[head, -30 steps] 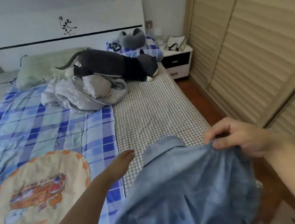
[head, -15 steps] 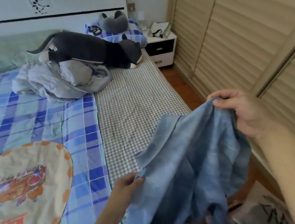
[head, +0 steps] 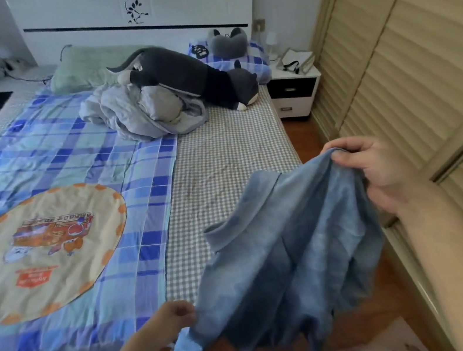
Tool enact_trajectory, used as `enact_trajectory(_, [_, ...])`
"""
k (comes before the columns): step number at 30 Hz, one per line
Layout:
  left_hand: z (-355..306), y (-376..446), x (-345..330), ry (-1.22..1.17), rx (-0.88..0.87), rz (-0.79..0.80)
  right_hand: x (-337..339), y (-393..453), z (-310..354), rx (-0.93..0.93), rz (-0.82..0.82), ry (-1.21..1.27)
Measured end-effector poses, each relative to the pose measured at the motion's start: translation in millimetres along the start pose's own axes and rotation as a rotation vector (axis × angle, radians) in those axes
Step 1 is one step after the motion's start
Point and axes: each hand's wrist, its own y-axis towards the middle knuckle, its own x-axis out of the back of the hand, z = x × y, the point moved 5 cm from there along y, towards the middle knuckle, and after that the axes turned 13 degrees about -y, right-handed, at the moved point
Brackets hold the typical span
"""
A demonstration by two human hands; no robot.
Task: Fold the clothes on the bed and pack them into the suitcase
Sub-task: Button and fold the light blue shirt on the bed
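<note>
A blue denim shirt (head: 295,244) hangs in the air over the bed's near right corner, its collar turned toward the bed. My right hand (head: 378,171) pinches the shirt's upper edge at the right. My left hand (head: 172,319) grips the shirt's lower left edge near the foot of the bed. A crumpled grey garment (head: 138,111) lies in a heap near the pillows. No suitcase is in view.
The bed (head: 220,152) carries a blue plaid quilt (head: 69,173) and a dark plush cat (head: 191,80). A nightstand (head: 293,93) stands at the bed's far right. Wardrobe doors (head: 418,49) line the right side, with a narrow strip of wood floor between.
Both hands have pulled the shirt back toward me and off the mattress. My left hand dropped lower and took hold of the shirt's edge. The view swung left.
</note>
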Motion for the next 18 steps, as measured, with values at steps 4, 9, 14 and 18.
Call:
enact_trajectory(4, [-1, -29, -9, 0.077, -0.095, -0.175, 20, -13, -13, -0.016, -0.045, 0.024])
enact_trajectory(9, [-19, -67, -3, 0.069, -0.207, -0.345, 36, -10, -24, 0.010, -0.215, -0.149])
enact_trajectory(14, [-113, -131, 47, -0.039, -0.490, -0.647, 62, 11, -13, 0.259, -0.597, -0.287])
enact_trajectory(18, [-159, -150, 77, 0.314, -0.393, -0.503, 49, 52, -21, 0.268, -0.249, -0.670])
